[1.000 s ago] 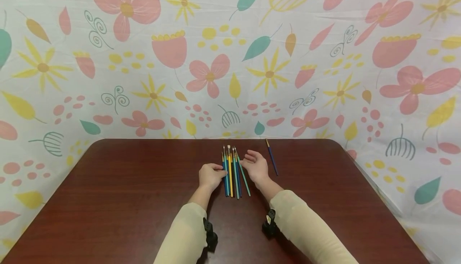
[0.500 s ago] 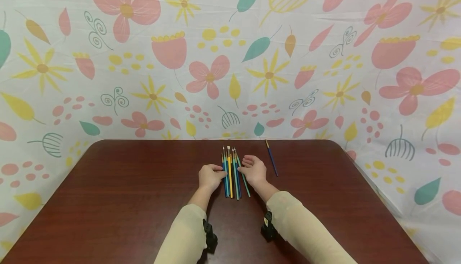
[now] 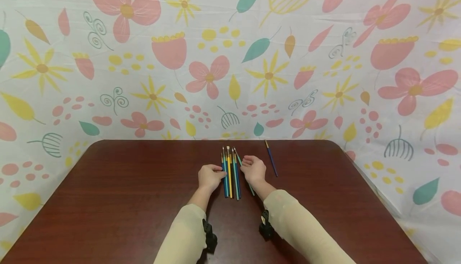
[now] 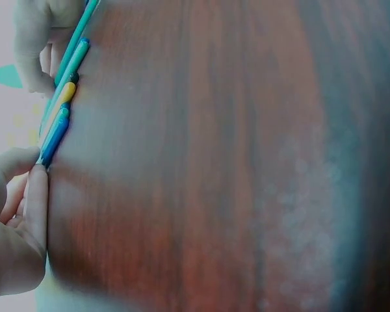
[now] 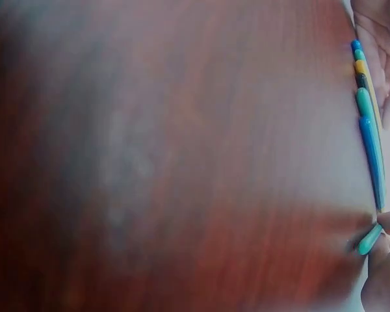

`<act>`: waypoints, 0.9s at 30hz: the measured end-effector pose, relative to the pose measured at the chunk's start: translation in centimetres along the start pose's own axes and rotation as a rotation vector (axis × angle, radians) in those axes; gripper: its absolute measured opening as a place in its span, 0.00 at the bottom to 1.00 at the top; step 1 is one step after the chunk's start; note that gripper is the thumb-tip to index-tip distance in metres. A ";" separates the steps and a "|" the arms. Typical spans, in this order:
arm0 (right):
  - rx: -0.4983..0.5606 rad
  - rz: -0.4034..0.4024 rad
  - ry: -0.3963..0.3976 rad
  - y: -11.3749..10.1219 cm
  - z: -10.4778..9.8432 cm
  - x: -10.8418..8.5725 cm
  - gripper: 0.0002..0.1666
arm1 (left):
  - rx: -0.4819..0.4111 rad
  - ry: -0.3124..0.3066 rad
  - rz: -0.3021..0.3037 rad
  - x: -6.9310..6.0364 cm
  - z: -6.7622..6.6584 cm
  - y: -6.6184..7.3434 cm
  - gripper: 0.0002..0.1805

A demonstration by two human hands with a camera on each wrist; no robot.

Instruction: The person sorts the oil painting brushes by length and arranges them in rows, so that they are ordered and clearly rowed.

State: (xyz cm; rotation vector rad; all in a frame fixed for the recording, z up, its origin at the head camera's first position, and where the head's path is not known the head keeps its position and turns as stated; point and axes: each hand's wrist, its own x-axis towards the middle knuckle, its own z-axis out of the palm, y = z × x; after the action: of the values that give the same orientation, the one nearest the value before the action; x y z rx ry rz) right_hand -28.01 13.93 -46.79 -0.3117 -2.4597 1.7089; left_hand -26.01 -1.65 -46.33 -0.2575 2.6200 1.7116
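Note:
Several blue, teal and yellow paintbrushes (image 3: 230,178) lie side by side, bristles toward the wall. My left hand (image 3: 210,177) touches their left side, thumb tip over the leftmost handles; in the left wrist view, the left hand (image 4: 19,227) has its thumb and finger at the blue handles (image 4: 54,140). At the group's right, my right hand (image 3: 253,170) holds a green brush (image 3: 251,189), which slants away from the others. That green handle (image 5: 370,240) shows between thumb and finger of the right hand (image 5: 383,279) in the right wrist view.
A single blue brush (image 3: 271,159) lies on the dark brown table (image 3: 126,192), to the right of my right hand, near the back edge. Behind the table hangs a white cloth (image 3: 216,19) printed with flowers and leaves.
The green brush's lower end has swung right, away from the group. My right hand has moved slightly left and now covers the brush's middle. My left hand has barely moved.

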 end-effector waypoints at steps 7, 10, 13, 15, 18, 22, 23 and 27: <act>0.020 0.012 0.022 -0.1 -0.1 -0.3 0.23 | 0.010 0.002 0.012 0.0 0.0 -0.1 0.11; 0.020 0.016 0.026 -0.1 -0.2 -0.4 0.22 | 0.014 -0.007 0.014 -0.1 0.0 -0.2 0.11; 0.021 0.011 0.030 -0.1 -0.5 -0.5 0.22 | 0.015 -0.013 0.020 -0.2 -0.1 -0.2 0.12; 0.020 0.009 0.037 -0.2 -0.8 -0.5 0.22 | 0.012 -0.014 0.024 -0.2 -0.2 -0.1 0.12; 0.025 0.009 0.045 -0.4 -1.3 -0.5 0.23 | 0.006 -0.015 0.023 -0.1 -0.2 0.0 0.12; 0.032 0.018 0.049 -0.7 -2.0 -0.7 0.23 | 0.003 -0.014 0.018 0.0 -0.1 -0.1 0.11; 0.031 0.021 0.051 -0.7 -2.2 -0.8 0.24 | 0.003 -0.014 0.018 0.0 -0.1 -0.1 0.12; 0.040 0.029 0.069 -0.6 -2.9 -1.1 0.24 | 0.008 -0.010 0.021 -0.1 0.0 -0.1 0.11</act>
State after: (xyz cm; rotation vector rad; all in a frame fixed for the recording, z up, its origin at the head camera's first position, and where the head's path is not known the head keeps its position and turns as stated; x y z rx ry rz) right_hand -26.35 16.05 -45.21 -0.3971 -2.3812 1.7259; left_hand -25.91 -1.71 -46.44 -0.2217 2.6310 1.7041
